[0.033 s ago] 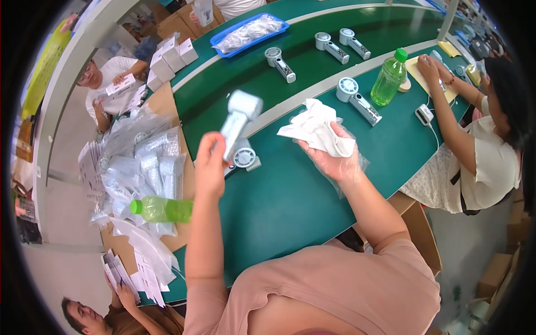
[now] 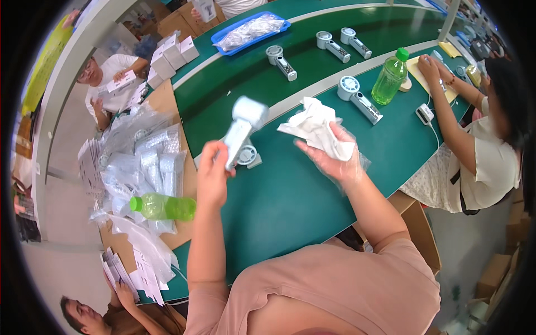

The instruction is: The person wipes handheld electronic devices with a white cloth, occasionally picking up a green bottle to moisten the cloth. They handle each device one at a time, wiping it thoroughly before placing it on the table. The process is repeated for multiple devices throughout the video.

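Observation:
In my left hand (image 2: 213, 174), a pale grey-blue handheld fan (image 2: 244, 129) is gripped by its handle, head up and tilted to the right. Fingers of my right hand (image 2: 340, 162) hold a crumpled white cloth (image 2: 318, 129), palm turned up. A clear plastic bag (image 2: 362, 162) clings around that palm and wrist. Partly hidden behind my left hand, another fan (image 2: 247, 155) lies on the green table (image 2: 279, 206). One more fan (image 2: 360, 100) rests beyond my right hand, beside an upright green bottle (image 2: 391, 77).
Several fans (image 2: 281, 63) lie on the green belt (image 2: 223, 84) across the table, with a blue tray (image 2: 251, 34) of wrapped items behind. Bubble-wrapped pieces (image 2: 139, 167) and a lying green bottle (image 2: 162, 207) are at left. Co-workers sit left and right; a white device (image 2: 424, 114) trails a cable.
My left hand has shifted slightly right and down, bringing the fan with it. My right hand stays nearly in place with the cloth.

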A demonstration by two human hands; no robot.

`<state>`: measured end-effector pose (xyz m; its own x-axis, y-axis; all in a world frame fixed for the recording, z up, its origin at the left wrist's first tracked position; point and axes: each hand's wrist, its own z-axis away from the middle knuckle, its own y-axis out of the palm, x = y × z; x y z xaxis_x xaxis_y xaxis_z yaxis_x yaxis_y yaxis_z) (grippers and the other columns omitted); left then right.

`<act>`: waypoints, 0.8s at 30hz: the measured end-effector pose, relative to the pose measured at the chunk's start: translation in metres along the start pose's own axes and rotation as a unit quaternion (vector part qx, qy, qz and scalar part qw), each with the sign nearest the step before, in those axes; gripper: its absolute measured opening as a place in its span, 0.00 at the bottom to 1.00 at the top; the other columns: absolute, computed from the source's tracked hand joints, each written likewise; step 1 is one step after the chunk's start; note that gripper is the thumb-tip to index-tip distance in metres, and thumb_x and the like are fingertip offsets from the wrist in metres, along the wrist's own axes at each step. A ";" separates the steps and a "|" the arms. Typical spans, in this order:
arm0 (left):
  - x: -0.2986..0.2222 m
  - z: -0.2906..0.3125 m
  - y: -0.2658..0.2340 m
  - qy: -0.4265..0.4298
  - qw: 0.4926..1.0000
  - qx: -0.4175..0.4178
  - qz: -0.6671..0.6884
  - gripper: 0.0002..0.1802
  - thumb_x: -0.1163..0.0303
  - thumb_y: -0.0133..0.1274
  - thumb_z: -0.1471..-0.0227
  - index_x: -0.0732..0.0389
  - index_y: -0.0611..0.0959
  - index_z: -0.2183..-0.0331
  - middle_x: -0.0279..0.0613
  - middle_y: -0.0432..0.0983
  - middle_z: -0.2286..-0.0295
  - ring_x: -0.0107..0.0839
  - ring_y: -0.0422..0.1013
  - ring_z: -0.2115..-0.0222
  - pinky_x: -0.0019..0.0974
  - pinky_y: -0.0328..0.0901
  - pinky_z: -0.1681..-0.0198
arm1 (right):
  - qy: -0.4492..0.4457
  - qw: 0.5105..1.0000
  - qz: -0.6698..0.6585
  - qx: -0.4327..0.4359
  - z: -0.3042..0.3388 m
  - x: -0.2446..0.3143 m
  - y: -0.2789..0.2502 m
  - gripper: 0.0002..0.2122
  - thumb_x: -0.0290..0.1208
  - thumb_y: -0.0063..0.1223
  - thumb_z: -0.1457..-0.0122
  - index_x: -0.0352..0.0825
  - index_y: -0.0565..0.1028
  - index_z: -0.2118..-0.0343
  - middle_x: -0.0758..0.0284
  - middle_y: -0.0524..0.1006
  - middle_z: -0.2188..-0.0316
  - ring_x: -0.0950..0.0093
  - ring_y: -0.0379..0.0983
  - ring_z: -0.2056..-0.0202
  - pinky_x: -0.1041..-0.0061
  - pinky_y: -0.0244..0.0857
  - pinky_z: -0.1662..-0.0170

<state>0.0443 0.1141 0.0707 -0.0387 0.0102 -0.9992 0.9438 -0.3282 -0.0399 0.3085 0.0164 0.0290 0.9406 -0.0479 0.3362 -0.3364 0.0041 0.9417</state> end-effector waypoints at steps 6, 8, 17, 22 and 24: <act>0.025 0.096 -0.039 0.012 0.999 0.033 0.002 0.04 0.72 0.49 0.40 0.57 0.76 0.62 0.37 0.71 0.58 0.19 0.65 0.71 0.24 0.61 0.69 | 0.009 0.980 0.188 -0.057 0.001 -0.022 -0.009 0.19 0.38 0.48 0.35 0.30 0.68 0.48 0.64 0.74 0.53 0.70 0.71 0.53 0.72 0.65 0.48; 0.028 0.112 -0.056 0.007 0.999 0.036 0.003 0.04 0.72 0.49 0.41 0.58 0.76 0.62 0.39 0.69 0.53 0.18 0.65 0.69 0.24 0.61 0.67 | 0.015 0.986 0.122 -0.112 0.006 -0.033 0.022 0.19 0.38 0.48 0.36 0.30 0.68 0.48 0.63 0.74 0.52 0.69 0.71 0.52 0.71 0.65 0.48; 0.044 0.157 -0.088 0.020 0.998 0.019 -0.056 0.09 0.73 0.49 0.41 0.61 0.76 0.58 0.36 0.71 0.58 0.21 0.65 0.67 0.25 0.62 0.64 | 0.071 0.954 0.271 -0.107 0.008 -0.069 -0.027 0.18 0.36 0.48 0.36 0.28 0.69 0.50 0.61 0.76 0.57 0.70 0.74 0.58 0.70 0.69 0.54; 0.049 0.169 -0.092 -0.029 0.994 0.027 -0.097 0.17 0.74 0.50 0.43 0.63 0.75 0.52 0.39 0.73 0.61 0.27 0.67 0.63 0.29 0.63 0.58 | 0.086 0.953 0.236 -0.168 0.020 -0.077 0.001 0.17 0.34 0.49 0.37 0.25 0.70 0.51 0.58 0.76 0.54 0.69 0.75 0.54 0.71 0.70 0.51; 0.050 0.170 -0.090 -0.051 0.987 -0.018 -0.152 0.20 0.74 0.52 0.46 0.64 0.75 0.51 0.43 0.73 0.59 0.32 0.69 0.61 0.32 0.63 0.56 | 0.075 0.874 0.459 -0.137 0.030 -0.083 0.010 0.17 0.32 0.50 0.38 0.24 0.70 0.52 0.55 0.75 0.51 0.66 0.73 0.50 0.69 0.66 0.46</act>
<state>-0.0984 -0.0170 0.0248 -0.3537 0.0082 -0.9353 0.8941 -0.2909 -0.3406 0.2260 -0.0094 0.0100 0.2818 0.2325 0.9309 -0.9487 0.2122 0.2342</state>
